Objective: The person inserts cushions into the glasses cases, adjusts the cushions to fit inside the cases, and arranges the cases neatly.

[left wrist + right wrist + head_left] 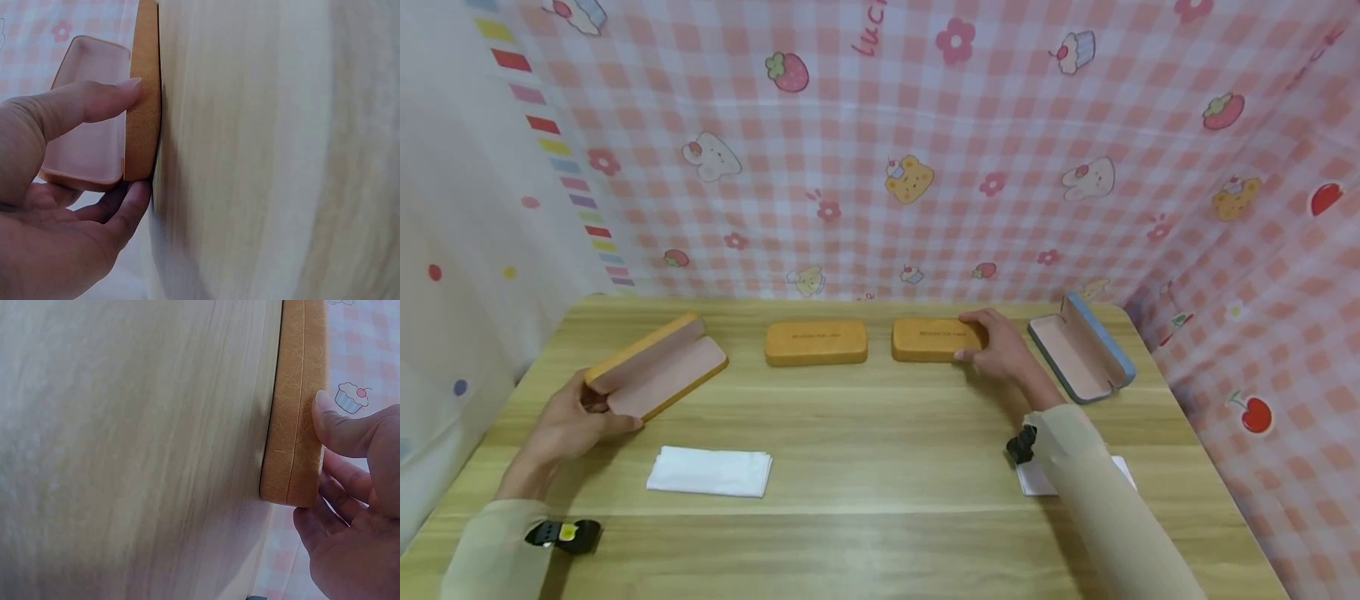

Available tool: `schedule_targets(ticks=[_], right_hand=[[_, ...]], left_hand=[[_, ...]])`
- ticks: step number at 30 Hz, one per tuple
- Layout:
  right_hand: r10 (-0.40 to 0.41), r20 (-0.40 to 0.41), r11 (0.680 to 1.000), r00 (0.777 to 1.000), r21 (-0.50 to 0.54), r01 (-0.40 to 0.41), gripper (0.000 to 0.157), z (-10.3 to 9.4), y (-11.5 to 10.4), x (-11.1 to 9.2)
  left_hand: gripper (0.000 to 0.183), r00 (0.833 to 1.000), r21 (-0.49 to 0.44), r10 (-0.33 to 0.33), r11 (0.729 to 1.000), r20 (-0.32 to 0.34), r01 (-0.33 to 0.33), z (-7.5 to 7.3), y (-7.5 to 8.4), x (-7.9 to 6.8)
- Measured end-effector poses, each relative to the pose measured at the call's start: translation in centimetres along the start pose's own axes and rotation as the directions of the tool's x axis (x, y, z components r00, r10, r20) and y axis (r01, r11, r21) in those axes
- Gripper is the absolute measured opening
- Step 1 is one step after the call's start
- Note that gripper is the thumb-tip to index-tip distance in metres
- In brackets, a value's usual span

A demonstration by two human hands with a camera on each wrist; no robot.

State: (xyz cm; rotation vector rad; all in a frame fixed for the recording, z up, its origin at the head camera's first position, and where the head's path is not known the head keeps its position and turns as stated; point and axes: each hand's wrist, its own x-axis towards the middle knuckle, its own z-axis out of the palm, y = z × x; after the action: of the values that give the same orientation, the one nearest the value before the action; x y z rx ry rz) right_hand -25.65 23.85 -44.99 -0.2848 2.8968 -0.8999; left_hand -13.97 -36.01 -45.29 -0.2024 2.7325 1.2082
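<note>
At the table's left, my left hand (567,425) grips the near end of an orange glasses case (658,367) that stands open, its pale pink lining showing. In the left wrist view the thumb (103,103) lies on the front wall, and other fingers are at the end. My right hand (997,348) holds the right end of a closed orange glasses case (928,340) with dark lettering on its lid. The right wrist view shows the thumb (337,428) on that case's edge, the other fingers round its end. Both cases rest on the table.
A second closed orange case (816,342) lies between them at the back. An open blue-grey case (1078,350) stands at the far right. A folded white cloth (709,472) lies front left; another white cloth (1036,479) is partly hidden under the right forearm. Checked fabric (865,125) hangs behind the table.
</note>
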Motion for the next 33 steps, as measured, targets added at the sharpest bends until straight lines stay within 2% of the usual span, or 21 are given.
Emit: schedule_targets(ticks=[6, 14, 21, 33], right_hand=[[-0.004, -0.009, 1.000, 1.000, 0.004, 0.004, 0.061, -0.4, -0.2, 0.3], [-0.017, -0.008, 1.000, 1.000, -0.001, 0.017, 0.062, -0.5, -0.1, 0.3], [-0.015, -0.012, 1.000, 1.000, 0.013, 0.015, 0.061, -0.3, 0.0, 0.2], [-0.001, -0.007, 0.999, 1.000, 0.042, 0.001, 0.059, 0.1, 0.3, 0.0]], left_hand=[[0.100, 1.000, -0.006, 0.022, 1.000, 0.014, -0.022, 0.2, 0.5, 0.3], [0.102, 0.994, -0.021, 0.017, 1.000, 0.105, -0.015, 0.4, 1.3, 0.7], [0.097, 0.989, -0.009, 0.054, 0.999, 0.137, -0.053, 0.7, 1.5, 1.0], [0.093, 0.969, -0.031, 0.101, 0.995, 0.226, -0.096, 1.7, 2.3, 1.7]])
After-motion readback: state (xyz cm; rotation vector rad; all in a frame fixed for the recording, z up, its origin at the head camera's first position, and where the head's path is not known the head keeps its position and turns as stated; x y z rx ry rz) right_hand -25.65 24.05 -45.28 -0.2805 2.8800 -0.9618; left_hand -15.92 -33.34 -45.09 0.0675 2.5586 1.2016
